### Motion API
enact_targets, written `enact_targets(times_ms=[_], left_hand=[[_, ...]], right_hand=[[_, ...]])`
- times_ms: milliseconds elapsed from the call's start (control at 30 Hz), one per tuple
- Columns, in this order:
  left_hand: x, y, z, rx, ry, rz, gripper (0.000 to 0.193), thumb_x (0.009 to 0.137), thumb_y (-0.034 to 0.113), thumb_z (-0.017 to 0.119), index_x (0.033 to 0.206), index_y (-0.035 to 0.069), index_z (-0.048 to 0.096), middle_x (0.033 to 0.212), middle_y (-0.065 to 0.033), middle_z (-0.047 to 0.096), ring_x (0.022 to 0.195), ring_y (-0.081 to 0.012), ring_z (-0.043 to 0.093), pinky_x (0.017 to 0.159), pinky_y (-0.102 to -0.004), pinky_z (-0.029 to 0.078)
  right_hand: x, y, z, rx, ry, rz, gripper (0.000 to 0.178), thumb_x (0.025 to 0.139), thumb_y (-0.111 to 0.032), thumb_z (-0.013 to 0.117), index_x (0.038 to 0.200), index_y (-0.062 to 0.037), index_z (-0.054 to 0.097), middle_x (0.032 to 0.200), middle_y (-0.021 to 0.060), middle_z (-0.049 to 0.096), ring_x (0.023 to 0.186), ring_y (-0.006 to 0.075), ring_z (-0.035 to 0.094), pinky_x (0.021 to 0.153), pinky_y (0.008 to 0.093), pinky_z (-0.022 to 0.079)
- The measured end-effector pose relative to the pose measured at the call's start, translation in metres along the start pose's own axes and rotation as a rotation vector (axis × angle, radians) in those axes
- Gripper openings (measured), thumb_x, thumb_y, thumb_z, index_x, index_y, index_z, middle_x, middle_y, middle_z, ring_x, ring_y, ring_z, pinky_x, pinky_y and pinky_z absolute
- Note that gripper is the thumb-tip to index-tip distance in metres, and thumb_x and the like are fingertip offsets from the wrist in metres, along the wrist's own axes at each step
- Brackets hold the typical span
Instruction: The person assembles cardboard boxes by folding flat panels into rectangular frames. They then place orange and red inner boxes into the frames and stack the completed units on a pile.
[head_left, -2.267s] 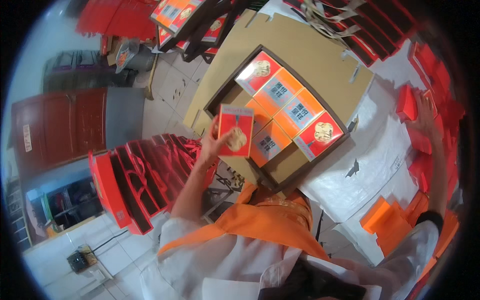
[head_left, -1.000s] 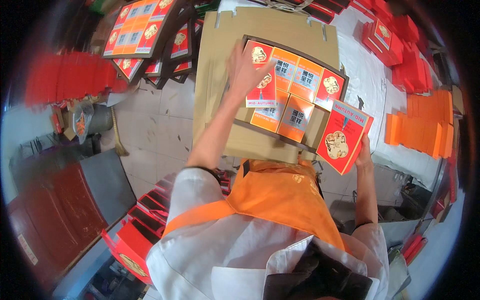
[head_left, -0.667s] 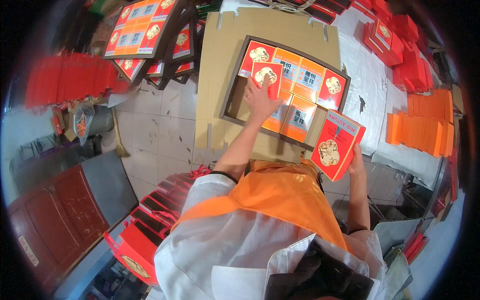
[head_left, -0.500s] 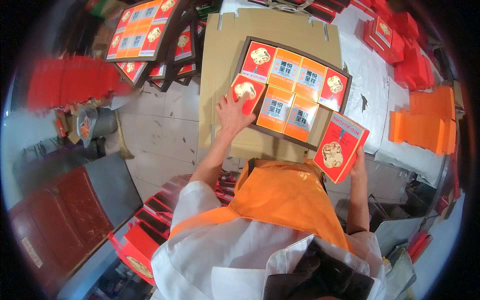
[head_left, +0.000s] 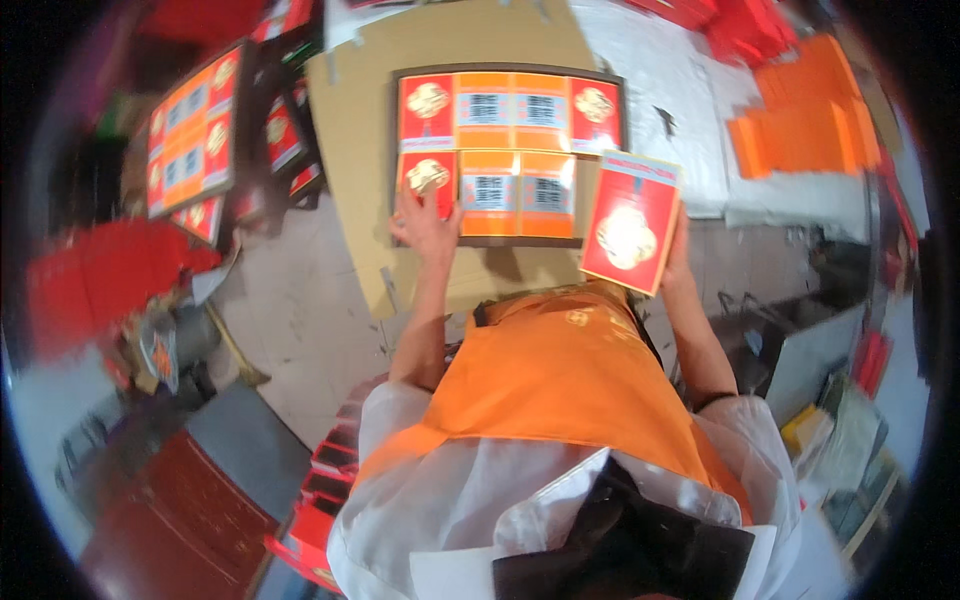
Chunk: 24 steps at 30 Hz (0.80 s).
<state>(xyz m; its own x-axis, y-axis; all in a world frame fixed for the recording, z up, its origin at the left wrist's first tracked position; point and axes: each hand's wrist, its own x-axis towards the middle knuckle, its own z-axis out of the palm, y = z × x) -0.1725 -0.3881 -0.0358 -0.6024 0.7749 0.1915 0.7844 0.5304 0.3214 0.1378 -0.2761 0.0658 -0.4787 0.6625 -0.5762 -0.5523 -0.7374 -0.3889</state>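
Observation:
A dark-rimmed tray (head_left: 510,241) holds red and orange square boxes in two rows. In the front row's left corner, my left hand (head_left: 428,228) grips a red box (head_left: 418,172) with a gold flower emblem, which sits in line with the others. Two orange boxes (head_left: 548,192) lie to the right of it. My right hand (head_left: 674,255) holds another red box (head_left: 630,222) by its right side, tilted over the tray's front right corner. That box hides the last place of the front row.
Brown cardboard (head_left: 350,130) lies under the tray. A stack of filled trays (head_left: 190,135) stands at the left. On the white-covered table at the right are folded orange cartons (head_left: 805,110) and red ones (head_left: 745,30). A bin (head_left: 175,345) stands on the floor at left.
The red box under my left hand has gone from tilted at the tray's edge to lying in its front left place. My right hand's box has turned more upright. The whole view has shifted.

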Motion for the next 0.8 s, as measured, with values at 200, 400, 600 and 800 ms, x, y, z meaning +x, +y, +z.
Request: enact_targets(times_ms=[200,400,600,800], left_hand=[[-0.004,-0.004,-0.005,0.049,-0.041,0.023,0.061,0.061,0.035,0.072,0.115,0.018,0.054,0.134,-0.0152,0.031,0.122,-0.0331,0.031,0.087,-0.0582,0.029],[0.014,0.006,-0.024,0.201,-0.259,-0.099,0.073,0.062,0.037,0.07,0.126,0.015,0.044,0.137,-0.0205,0.023,0.116,-0.0365,0.031,0.084,-0.0526,0.032],[-0.002,-0.002,-0.006,0.128,-0.186,-0.082,0.068,0.068,0.038,0.067,0.128,0.016,0.043,0.137,-0.0187,0.024,0.122,-0.0376,0.025,0.094,-0.052,0.023],[-0.011,-0.02,0.034,0.059,-0.105,0.043,0.054,0.086,0.042,0.047,0.13,0.012,0.041,0.139,-0.0235,0.025,0.129,-0.0365,0.022,0.103,-0.0567,0.009]], right_hand=[[0.001,0.016,0.026,0.097,-0.06,0.072,0.067,0.08,-0.058,0.049,0.123,-0.0071,0.046,0.118,0.0146,0.054,0.104,0.0277,0.056,0.086,0.0439,0.048],[-0.001,0.024,0.02,0.057,-0.062,0.075,0.062,0.081,-0.056,0.049,0.121,-0.0082,0.047,0.117,0.0136,0.055,0.103,0.0272,0.056,0.086,0.0427,0.048],[-0.014,0.026,0.012,0.102,-0.04,0.029,0.06,0.083,-0.054,0.046,0.122,-0.0088,0.047,0.118,0.0129,0.054,0.104,0.0269,0.055,0.088,0.0439,0.046],[-0.008,0.026,0.005,0.213,-0.072,0.039,0.064,0.083,-0.056,0.047,0.126,-0.0083,0.043,0.122,0.0172,0.05,0.11,0.0309,0.051,0.091,0.0486,0.043]])
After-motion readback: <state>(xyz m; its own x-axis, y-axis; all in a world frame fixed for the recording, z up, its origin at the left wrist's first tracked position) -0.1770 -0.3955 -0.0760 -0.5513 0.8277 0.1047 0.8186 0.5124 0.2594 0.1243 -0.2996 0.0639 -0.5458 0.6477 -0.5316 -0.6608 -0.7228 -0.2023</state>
